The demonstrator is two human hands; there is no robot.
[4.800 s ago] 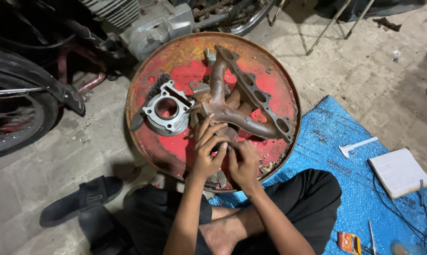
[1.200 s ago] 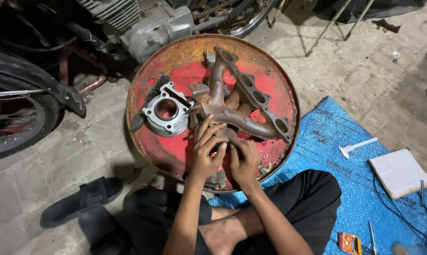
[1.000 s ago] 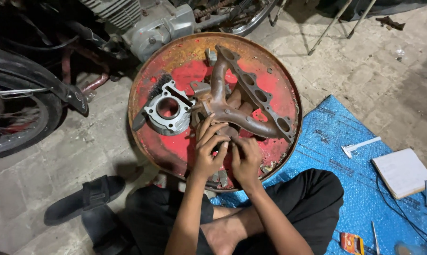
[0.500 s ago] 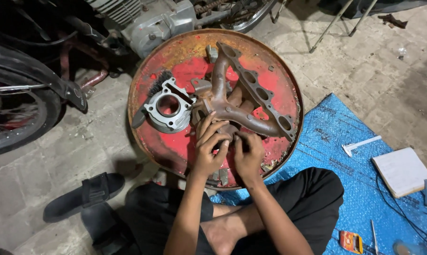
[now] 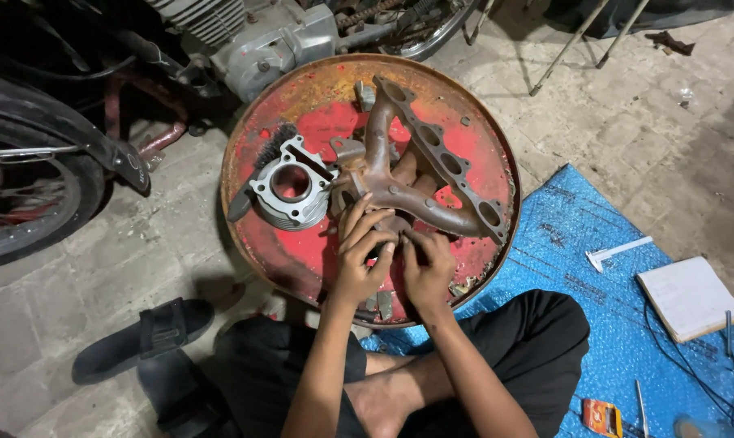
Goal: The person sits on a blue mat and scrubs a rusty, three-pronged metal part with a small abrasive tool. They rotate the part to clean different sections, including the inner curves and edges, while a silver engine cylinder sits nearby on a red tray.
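On the red drum lid (image 5: 302, 251), both hands (image 5: 391, 264) work beside a rusty manifold (image 5: 416, 170) and cylinder (image 5: 290, 182)

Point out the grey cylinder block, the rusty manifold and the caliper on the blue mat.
grey cylinder block (image 5: 263, 200): head view, on its left top flange beside the bore.
rusty manifold (image 5: 381, 154): head view, on its upright tube.
caliper (image 5: 622, 251): head view, on its straight beam.

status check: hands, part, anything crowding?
Left hand and right hand together over a small part, hidden by fingers. Both on red drum lid, against rusty manifold. Cylinder block close at left, not touching.
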